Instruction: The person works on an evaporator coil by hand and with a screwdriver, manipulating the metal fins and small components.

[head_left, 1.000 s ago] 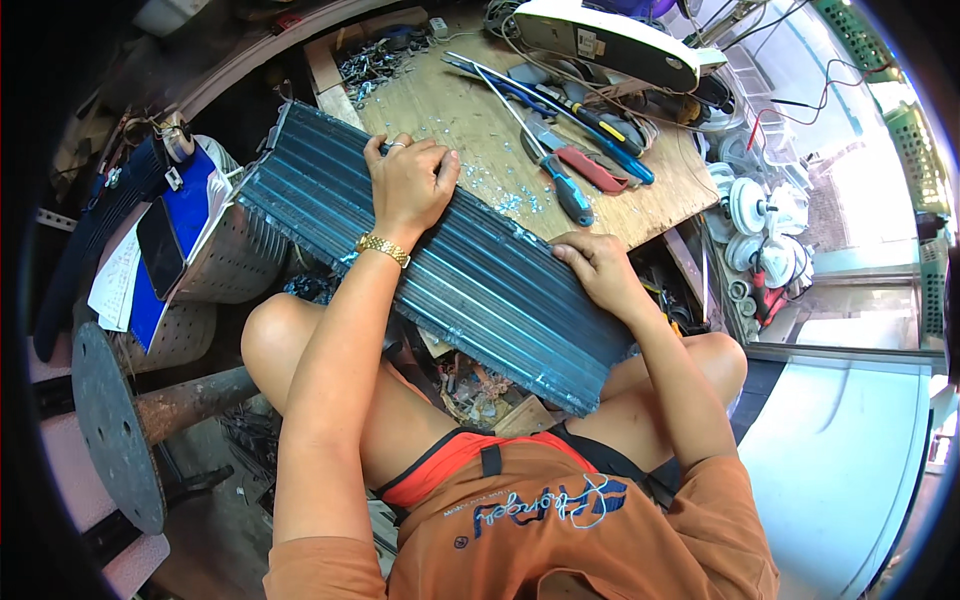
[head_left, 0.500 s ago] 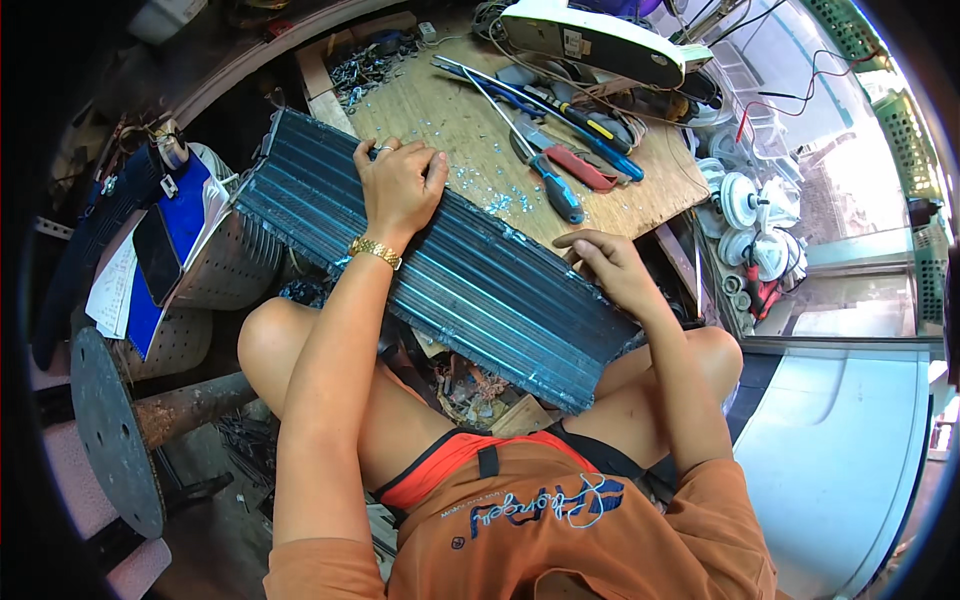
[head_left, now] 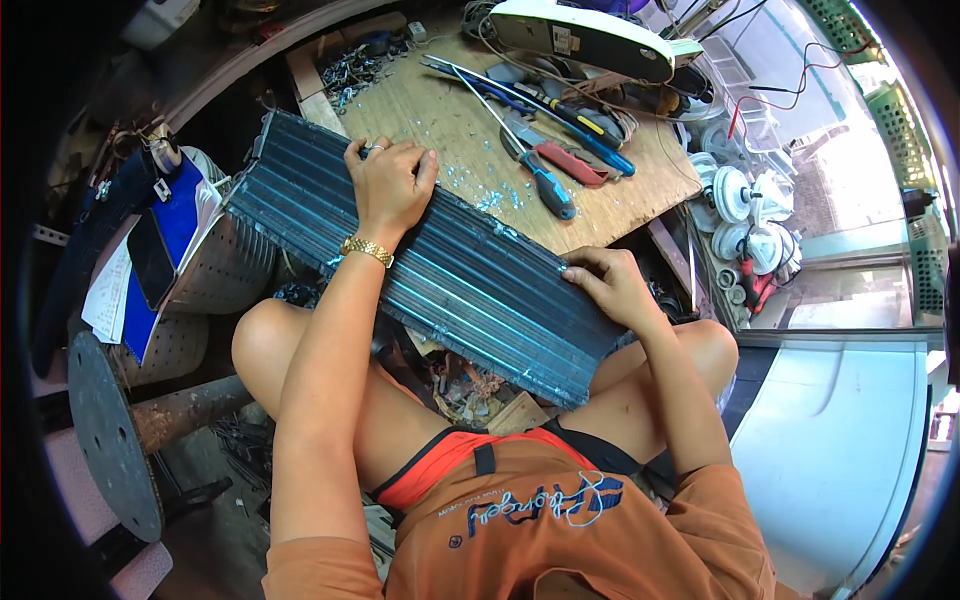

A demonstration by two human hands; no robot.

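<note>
A long dark, ribbed metal panel with ragged edges slants over my lap against the wooden board. My left hand is closed over its far edge, left of the middle. Farther right, my right hand pinches that same edge between thumb and fingers. On the board above the panel lie a blue-handled screwdriver, a red-handled tool, several long blue and black tools and scattered shiny metal bits.
A phone and blue notebook sit on a perforated drum at left, above a round metal plate. A white appliance with cables stands behind the tools. White plastic parts and red-handled pliers are at right.
My right hand's fingers rose off the panel's edge half a second ago and have now curled back onto it. My left hand stays on the edge, shifting slightly left in view with panel and board.
</note>
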